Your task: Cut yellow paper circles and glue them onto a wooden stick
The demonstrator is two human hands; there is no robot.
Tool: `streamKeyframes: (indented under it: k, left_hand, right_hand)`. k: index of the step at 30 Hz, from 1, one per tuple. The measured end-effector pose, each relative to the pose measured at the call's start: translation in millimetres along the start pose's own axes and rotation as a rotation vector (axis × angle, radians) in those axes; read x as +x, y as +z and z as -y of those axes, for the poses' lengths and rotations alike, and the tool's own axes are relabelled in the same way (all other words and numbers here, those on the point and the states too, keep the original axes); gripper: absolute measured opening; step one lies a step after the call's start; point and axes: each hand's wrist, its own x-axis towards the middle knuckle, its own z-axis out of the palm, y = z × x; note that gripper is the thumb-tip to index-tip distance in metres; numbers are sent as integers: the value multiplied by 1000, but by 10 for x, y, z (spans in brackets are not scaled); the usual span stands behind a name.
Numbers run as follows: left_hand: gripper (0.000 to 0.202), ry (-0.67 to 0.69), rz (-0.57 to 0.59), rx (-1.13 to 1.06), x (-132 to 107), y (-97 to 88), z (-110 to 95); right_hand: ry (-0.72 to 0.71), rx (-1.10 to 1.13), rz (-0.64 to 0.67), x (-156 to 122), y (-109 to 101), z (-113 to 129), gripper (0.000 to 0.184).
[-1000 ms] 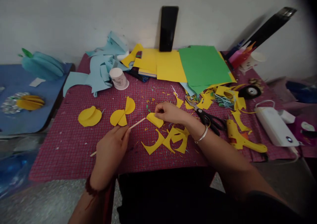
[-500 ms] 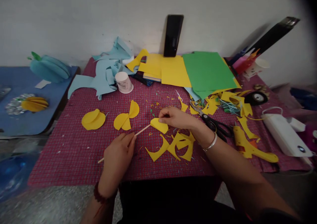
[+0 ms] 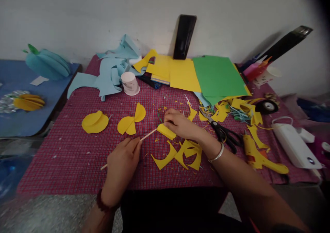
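My left hand (image 3: 123,164) is closed around a thin wooden stick (image 3: 149,134), whose lower end pokes out on the left of the hand. The stick's upper tip meets a folded yellow paper piece (image 3: 166,131). Pinched on that paper is my right hand (image 3: 179,123), fingers curled over its upper edge. Whether the stick is stuck to the paper or only touches it, I cannot tell. Left of them lie folded yellow paper circles (image 3: 126,124) and a flat stack of yellow circles (image 3: 95,122). Yellow paper offcuts (image 3: 163,159) rest just below the right hand.
Scissors (image 3: 223,131) and a yellow glue gun (image 3: 257,154) lie to the right, beside a white box (image 3: 292,145). Behind stand a paper cup (image 3: 130,84), green paper (image 3: 220,76), blue scraps (image 3: 108,78) and a phone (image 3: 184,37) against the wall.
Both hands keep their hold on the stick and the paper. The yellow paper looks slightly more rolled or tilted under the right fingers. The camera view has shifted a little.
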Motion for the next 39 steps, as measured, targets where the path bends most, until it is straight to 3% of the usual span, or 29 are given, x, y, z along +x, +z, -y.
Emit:
streamKeyframes:
  k: [39]
  left_hand:
    - [28,8,-53,-49,-14,10,17]
  right_hand:
    - [25,-54,-22,6,67,-4,18]
